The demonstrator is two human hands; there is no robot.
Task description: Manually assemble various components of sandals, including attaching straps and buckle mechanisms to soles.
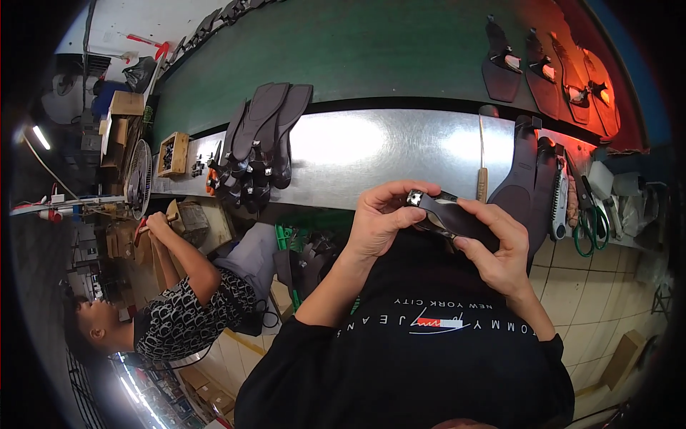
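In front of my chest, both hands hold one dark sandal part [457,219] with a curved, glossy band and a shiny metal piece at its left end. The fingers and thumb of my left hand [382,218] pinch it beside the metal piece. On its other side my right hand [500,247] grips the dark band between thumb and fingers. The lower portion of the part is hard to make out against my black shirt. Nearest to my right hand lies a dark insole [516,171] on the metal bench edge.
A steel ledge [357,143] borders a green conveyor belt [343,57] carrying sandal pieces [504,68] under red light. Stacked insoles [264,114], a wooden box [174,154], an awl [482,182], a utility knife [559,207] and green scissors [586,229] lie along it. A co-worker [186,300] sits left.
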